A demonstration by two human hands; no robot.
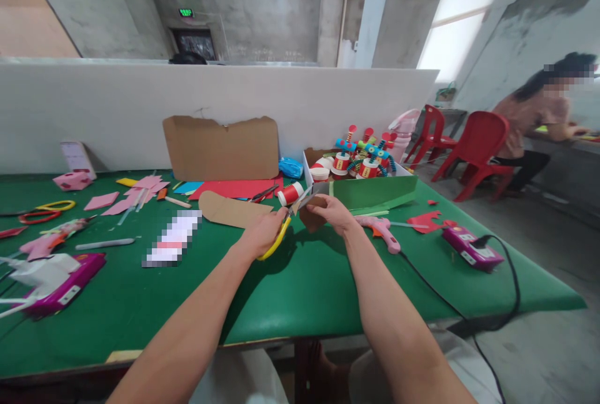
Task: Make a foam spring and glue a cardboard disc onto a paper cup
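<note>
My left hand [263, 233] is closed around the yellow handles of a pair of scissors [277, 242]. The scissors' blades point up and to the right, meeting a small piece of brown cardboard [312, 219]. That piece is pinched in the fingers of my right hand [332, 212], just above the tabletop. Behind my left hand lies a larger cardboard strip with a rounded end [229, 209]. A red and white paper cup [290, 194] rests on its side beyond the blades.
A box [375, 194] with several paper-cup figures stands at the back right. To the right lie a pink glue gun [382, 232] and a purple power strip [471, 247]. Pink paper [140, 191] and another power strip [70, 285] are left. A person [529, 110] sits far right.
</note>
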